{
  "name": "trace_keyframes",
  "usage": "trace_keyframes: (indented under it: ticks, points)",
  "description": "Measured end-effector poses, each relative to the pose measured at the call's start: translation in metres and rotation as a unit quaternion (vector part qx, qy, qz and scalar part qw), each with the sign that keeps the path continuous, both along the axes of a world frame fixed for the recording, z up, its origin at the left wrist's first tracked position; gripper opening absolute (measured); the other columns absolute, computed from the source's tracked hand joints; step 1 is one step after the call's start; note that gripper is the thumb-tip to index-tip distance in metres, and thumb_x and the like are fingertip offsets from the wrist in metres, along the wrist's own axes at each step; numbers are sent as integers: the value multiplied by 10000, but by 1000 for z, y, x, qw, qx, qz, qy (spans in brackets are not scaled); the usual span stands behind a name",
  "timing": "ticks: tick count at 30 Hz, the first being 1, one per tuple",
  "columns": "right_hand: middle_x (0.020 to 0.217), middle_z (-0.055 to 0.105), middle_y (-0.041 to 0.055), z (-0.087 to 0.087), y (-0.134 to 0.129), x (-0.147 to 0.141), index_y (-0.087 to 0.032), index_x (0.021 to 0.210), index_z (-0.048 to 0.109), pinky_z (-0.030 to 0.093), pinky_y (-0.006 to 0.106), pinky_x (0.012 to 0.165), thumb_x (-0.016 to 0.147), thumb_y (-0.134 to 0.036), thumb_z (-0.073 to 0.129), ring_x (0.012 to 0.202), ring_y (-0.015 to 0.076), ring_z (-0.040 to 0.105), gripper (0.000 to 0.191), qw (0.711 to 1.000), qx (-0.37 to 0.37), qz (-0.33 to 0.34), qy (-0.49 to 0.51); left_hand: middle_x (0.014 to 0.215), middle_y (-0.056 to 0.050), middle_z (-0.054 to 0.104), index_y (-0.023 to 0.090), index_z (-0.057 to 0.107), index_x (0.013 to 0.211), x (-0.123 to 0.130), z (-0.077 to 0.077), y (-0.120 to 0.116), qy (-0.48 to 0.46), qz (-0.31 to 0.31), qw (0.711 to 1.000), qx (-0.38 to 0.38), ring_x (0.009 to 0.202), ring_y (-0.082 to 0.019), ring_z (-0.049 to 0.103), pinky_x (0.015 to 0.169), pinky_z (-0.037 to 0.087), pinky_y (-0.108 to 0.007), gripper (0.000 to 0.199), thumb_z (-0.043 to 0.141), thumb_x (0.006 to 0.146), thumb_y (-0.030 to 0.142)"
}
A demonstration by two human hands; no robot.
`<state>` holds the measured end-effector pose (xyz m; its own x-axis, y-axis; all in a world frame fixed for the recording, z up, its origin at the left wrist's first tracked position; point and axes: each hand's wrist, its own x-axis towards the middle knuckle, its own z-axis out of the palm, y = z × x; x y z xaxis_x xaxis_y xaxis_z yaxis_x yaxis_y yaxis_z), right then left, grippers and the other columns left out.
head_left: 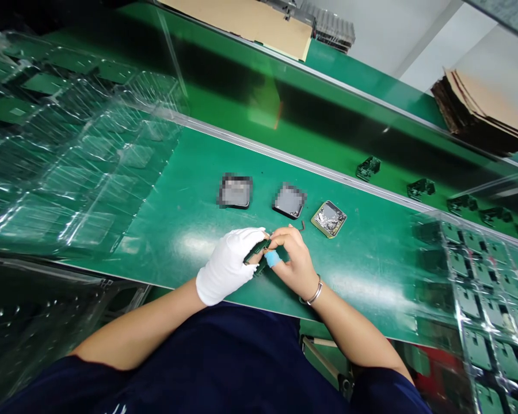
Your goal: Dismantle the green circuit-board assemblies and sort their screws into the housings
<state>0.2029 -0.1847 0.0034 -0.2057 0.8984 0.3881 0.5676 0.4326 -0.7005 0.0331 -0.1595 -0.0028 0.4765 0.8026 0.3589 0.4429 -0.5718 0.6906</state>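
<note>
My left hand (231,263), in a white glove with bare fingertips, is closed around the edges of a small green circuit board (258,249). My bare right hand (291,253), with blue tape on a finger, pinches at the board's right side. Whatever tiny part lies between its fingertips is hidden. Just beyond my hands sit two dark square cases (235,192) with grey insides, partly blurred. To their right lies an opened square device (328,218) with a yellowish edge and silvery insides. A small dark red piece (303,225) rests near my right fingertips.
Clear plastic trays (107,149) cover the left of the green bench (371,264). Another clear tray (483,270) with green boards stands at the right. Several dark parts (421,188) line the back ledge. Cardboard sheets (487,112) lie on the upper shelf.
</note>
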Motion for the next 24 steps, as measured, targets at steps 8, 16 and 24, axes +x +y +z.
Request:
trace_keyframes:
  ticks: [8, 16, 24]
  points:
    - [885, 632, 29, -4, -2, -1, -238, 878, 501, 381, 476, 1032, 870, -163, 487, 887, 174, 616, 77, 1000, 23, 13, -15, 898, -113, 679, 148, 592, 934, 5, 2, 2, 59, 47, 985, 154, 842, -265, 650, 740, 519, -397, 178, 477, 799, 156]
    - [906, 630, 64, -9, 2, 2, -226, 878, 514, 518, 336, 755, 886, -162, 462, 870, 185, 605, 83, 999, 18, 5, -37, 965, -130, 604, 135, 504, 1050, 16, -9, -9, 57, 67, 991, 98, 898, -283, 610, 775, 511, -427, 289, 508, 766, 192]
    - [902, 650, 52, 2, 67, 57, -202, 881, 609, 474, 334, 799, 871, -151, 502, 868, 198, 597, 119, 989, -40, -70, -123, 1191, -105, 556, 193, 421, 1177, -8, -19, 1, -3, 23, 991, -133, 1149, -254, 563, 978, 472, -439, 393, 528, 803, 247]
